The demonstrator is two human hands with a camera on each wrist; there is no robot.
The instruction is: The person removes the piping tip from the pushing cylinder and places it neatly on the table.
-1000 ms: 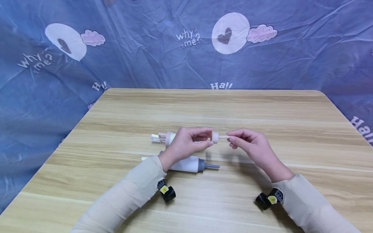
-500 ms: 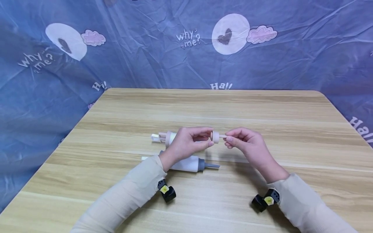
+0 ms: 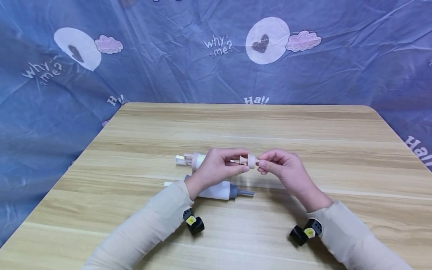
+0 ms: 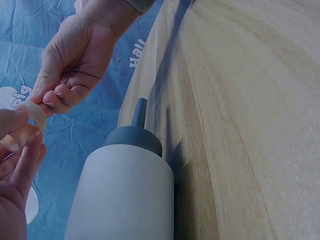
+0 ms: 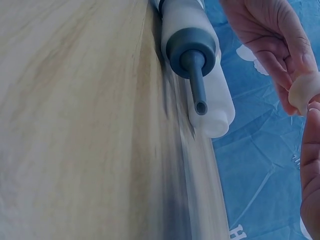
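Leftward, the right hand (image 3: 287, 165) has closed in on the left hand (image 3: 216, 164), and the flared end of the nozzle (image 3: 242, 160) now shows clear of the cap ring (image 3: 251, 161). Each grip is pinched tight: the left hand's on the ring, the right hand's on the nozzle's thin stem. Held above the tabletop (image 3: 243, 232), the nozzle runs crosswise between them, flared end toward the left palm, stem toward the right fingertips just beside the ring. A grey-tipped squeeze bottle (image 3: 216, 190) lies nearer the person; the left hand partly hides a second bottle (image 3: 200, 160).
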